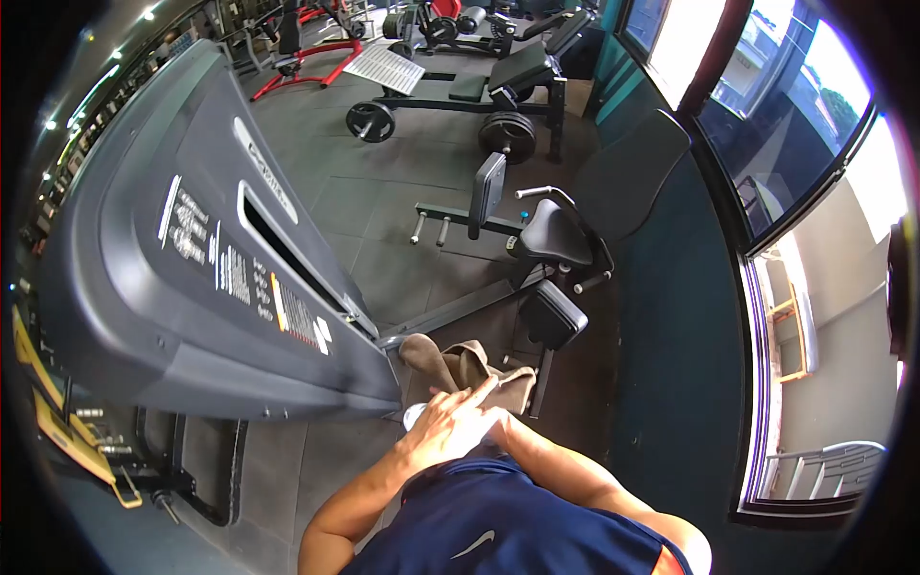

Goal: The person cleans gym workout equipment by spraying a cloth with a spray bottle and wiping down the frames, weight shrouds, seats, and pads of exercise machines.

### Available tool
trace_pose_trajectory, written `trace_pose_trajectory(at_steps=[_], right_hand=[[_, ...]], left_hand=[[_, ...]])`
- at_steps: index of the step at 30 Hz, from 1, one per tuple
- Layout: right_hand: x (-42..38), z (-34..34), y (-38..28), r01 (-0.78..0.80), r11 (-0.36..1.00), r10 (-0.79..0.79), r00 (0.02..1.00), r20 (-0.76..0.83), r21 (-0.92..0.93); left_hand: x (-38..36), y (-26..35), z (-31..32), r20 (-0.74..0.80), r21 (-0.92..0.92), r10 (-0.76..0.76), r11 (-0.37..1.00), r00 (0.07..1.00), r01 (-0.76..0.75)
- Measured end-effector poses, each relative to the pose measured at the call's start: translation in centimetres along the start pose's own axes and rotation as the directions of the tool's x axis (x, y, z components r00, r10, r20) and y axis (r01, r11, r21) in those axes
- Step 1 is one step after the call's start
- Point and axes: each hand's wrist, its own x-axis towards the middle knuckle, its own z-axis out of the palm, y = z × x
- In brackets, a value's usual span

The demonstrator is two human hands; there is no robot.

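Observation:
My left hand is in front of my chest, lying across my right hand. Its fingers are stretched out toward the upper right, with the index finger extended. The fingers of my right hand are mostly hidden behind the left one. Just beyond both hands is a crumpled brown cloth, which overlaps the lower frame of a seated weight machine in this view. Part of a small white round thing shows beside my left wrist, largely covered by the hand.
A tall dark weight-stack housing stands close on my left. The machine's padded seat and roller pads are ahead. Farther off is a leg press bench with weight plates. A dark wall with windows runs along the right.

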Motion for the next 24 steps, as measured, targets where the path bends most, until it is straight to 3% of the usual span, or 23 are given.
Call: trace_pose_trajectory(at_steps=[2, 3, 5, 7, 9, 10, 14, 16, 17, 18, 20, 22, 24], right_hand=[[2.1, 1.9, -2.9, 0.063, 0.936, -0.106, 0.989, -0.106, -0.346], [3.1, 2.7, -4.6, 0.073, 0.824, -0.181, 0.974, -0.139, -0.562], [5.1, 3.9, -8.0, -0.008, 0.430, -0.343, 0.924, -0.172, -0.903], [7.2, 4.5, -11.1, -0.154, 0.083, -0.452, 0.875, -0.175, -0.985], [9.6, 4.4, -13.5, -0.280, -0.114, -0.499, 0.846, -0.189, -0.953], [10.9, 4.0, -14.6, -0.329, -0.173, -0.511, 0.836, -0.201, -0.928], [17.2, 0.6, -20.0, -0.463, -0.276, -0.518, 0.810, -0.275, -0.842], [21.1, -1.7, -23.1, -0.510, -0.289, -0.508, 0.799, -0.322, -0.810], [23.0, -2.9, -25.1, -0.525, -0.290, -0.502, 0.795, -0.340, -0.800], [24.8, -4.4, -26.9, -0.552, -0.271, -0.538, 0.766, -0.352, -0.788], [28.2, -8.4, -28.6, -0.600, -0.356, -0.609, 0.731, -0.309, -0.717], [31.2, -11.1, -30.5, -0.592, -0.376, -0.584, 0.749, -0.313, -0.713], [33.8, -13.3, -31.7, -0.584, -0.406, -0.562, 0.766, -0.311, -0.703]], left_hand=[[1.1, -1.3, 0.0, -0.055, 0.079, 0.176, 0.982, 0.983, -0.172], [1.5, -2.3, 0.4, -0.015, 0.076, 0.169, 0.983, 0.985, -0.168], [2.9, -4.2, 0.6, -0.001, -0.037, 0.162, 0.986, 0.987, -0.162], [4.3, -5.9, 0.2, -0.003, -0.117, 0.170, 0.979, 0.985, -0.169], [6.4, -8.3, -0.2, -0.022, -0.085, 0.238, 0.967, 0.971, -0.239], [7.5, -9.5, -0.5, -0.023, -0.123, 0.194, 0.973, 0.981, -0.195], [12.1, -15.5, -2.7, 0.027, -0.268, 0.001, 0.963, 1.000, 0.006], [14.6, -20.0, -3.3, -0.048, -0.311, 0.051, 0.948, 0.998, -0.063], [16.1, -20.6, -4.4, -0.024, -0.568, -0.218, 0.806, 0.976, 0.166], [17.0, -23.5, -4.1, -0.098, -0.318, -0.145, 0.942, 0.985, 0.107], [19.3, -25.5, -5.6, -0.025, -0.311, -0.394, 0.877, 0.919, 0.368], [21.8, -28.1, -7.5, -0.042, -0.051, -0.339, 0.940, 0.940, 0.337], [23.0, -30.0, -9.0, -0.084, -0.188, -0.545, 0.831, 0.834, 0.524]])
